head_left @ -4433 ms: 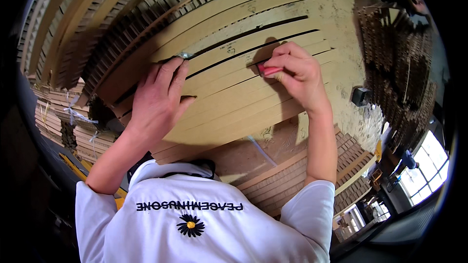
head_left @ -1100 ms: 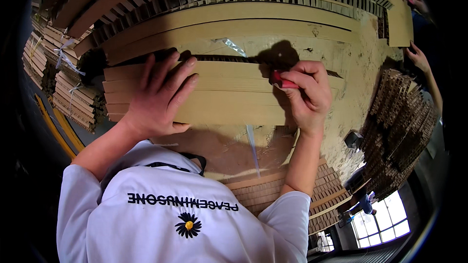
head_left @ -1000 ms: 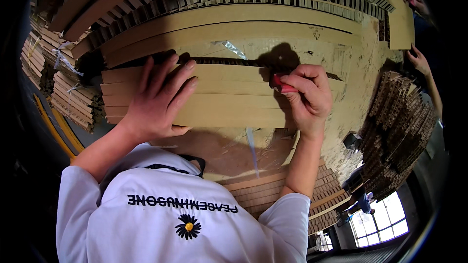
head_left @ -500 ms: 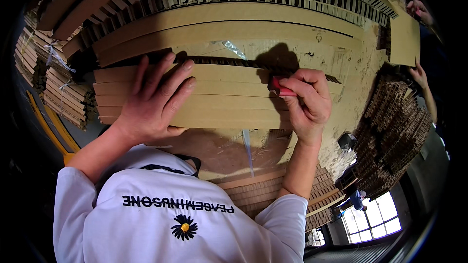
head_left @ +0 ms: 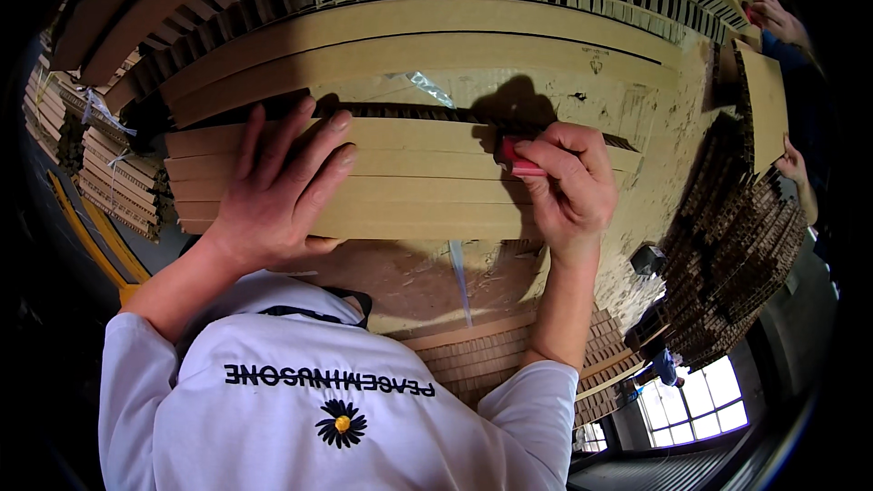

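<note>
Strips (head_left: pixel 418 191) are touched by the left hand (head_left: pixel 268 205), spread wide apart; a red tool (head_left: pixel 525 166), apparently against them, is clamped in the right hand (head_left: pixel 578 193).

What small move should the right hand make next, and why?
Perhaps ease the red tool slightly toward the body, across the cardboard strips: the right hand pinches it near their far edge, and the left hand lies spread over them, apparently steadying them.
</note>
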`<control>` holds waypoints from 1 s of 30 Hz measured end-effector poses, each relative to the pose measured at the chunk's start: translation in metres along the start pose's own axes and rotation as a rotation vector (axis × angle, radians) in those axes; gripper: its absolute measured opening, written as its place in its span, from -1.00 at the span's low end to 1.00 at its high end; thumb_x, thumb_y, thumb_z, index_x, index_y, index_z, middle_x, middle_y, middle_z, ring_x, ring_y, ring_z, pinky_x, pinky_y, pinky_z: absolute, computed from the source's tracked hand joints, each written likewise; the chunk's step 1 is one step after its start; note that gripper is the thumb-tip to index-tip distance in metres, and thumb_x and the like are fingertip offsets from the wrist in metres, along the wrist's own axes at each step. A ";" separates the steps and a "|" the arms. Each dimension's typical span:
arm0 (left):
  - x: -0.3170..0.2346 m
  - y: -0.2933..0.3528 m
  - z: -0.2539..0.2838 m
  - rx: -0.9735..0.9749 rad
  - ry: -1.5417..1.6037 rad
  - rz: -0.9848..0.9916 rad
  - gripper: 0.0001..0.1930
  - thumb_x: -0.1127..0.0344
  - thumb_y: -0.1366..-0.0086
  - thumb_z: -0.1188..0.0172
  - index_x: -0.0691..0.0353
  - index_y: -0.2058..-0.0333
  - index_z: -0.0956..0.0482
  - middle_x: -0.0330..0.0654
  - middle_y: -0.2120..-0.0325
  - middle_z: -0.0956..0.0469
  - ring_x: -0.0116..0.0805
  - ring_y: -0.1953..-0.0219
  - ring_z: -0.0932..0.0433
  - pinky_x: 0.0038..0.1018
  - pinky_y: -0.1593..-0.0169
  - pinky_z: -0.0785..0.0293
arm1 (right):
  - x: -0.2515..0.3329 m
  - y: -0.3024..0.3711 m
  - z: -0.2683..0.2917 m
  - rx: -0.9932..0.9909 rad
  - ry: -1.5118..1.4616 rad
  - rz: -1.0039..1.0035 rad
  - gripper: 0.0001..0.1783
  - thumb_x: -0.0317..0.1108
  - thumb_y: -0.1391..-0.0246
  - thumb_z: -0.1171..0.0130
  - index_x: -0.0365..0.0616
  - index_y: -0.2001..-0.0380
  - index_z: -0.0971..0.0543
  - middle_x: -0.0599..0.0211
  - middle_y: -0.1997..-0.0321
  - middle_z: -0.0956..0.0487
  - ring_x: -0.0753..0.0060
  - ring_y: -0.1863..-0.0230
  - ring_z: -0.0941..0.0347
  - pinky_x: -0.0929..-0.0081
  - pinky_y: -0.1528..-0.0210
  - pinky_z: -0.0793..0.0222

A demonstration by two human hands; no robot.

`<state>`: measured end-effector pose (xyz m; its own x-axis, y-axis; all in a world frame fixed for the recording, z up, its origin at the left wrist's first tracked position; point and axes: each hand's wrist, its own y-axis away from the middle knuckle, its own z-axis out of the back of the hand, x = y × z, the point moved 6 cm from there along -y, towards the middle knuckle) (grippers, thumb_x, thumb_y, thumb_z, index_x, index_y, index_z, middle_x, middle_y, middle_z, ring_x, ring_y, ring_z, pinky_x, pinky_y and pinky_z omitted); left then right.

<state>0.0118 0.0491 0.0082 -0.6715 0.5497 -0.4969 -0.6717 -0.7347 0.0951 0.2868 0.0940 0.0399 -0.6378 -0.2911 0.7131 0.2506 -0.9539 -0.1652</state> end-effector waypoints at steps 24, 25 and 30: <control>-0.003 -0.001 0.000 0.075 -0.034 -0.047 -0.16 -0.06 0.25 -0.48 0.19 -0.08 -0.58 -0.18 -0.34 -0.37 0.38 -0.41 -0.14 0.47 -0.36 0.10 | -0.005 -0.005 -0.003 -0.010 -0.036 0.035 -0.79 -0.48 0.14 -0.47 -0.14 0.35 -0.71 0.27 0.33 -0.56 0.33 0.42 -0.52 0.50 0.43 -0.41; -0.003 -0.001 -0.001 0.091 -0.032 -0.039 -0.15 -0.06 0.25 -0.48 0.19 -0.09 -0.58 -0.19 -0.34 -0.37 0.37 -0.42 -0.12 0.48 -0.36 0.11 | -0.005 -0.004 -0.004 -0.009 -0.041 0.028 -0.79 -0.49 0.14 -0.47 -0.14 0.34 -0.72 0.27 0.33 -0.56 0.34 0.42 -0.52 0.50 0.44 -0.40; -0.003 0.000 0.000 0.074 -0.050 -0.064 -0.11 -0.06 0.28 -0.49 0.19 -0.11 -0.56 -0.18 -0.35 -0.35 0.34 -0.45 -0.05 0.47 -0.36 0.13 | -0.004 0.004 0.013 -0.119 -0.211 -0.085 -0.76 -0.47 0.12 -0.47 -0.13 0.30 -0.69 0.29 0.26 -0.55 0.38 0.30 -0.50 0.50 0.29 -0.43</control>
<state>0.0144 0.0472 0.0097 -0.6404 0.6149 -0.4602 -0.7336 -0.6672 0.1292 0.2996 0.0923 0.0456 -0.4838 -0.1993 0.8522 0.1072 -0.9799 -0.1684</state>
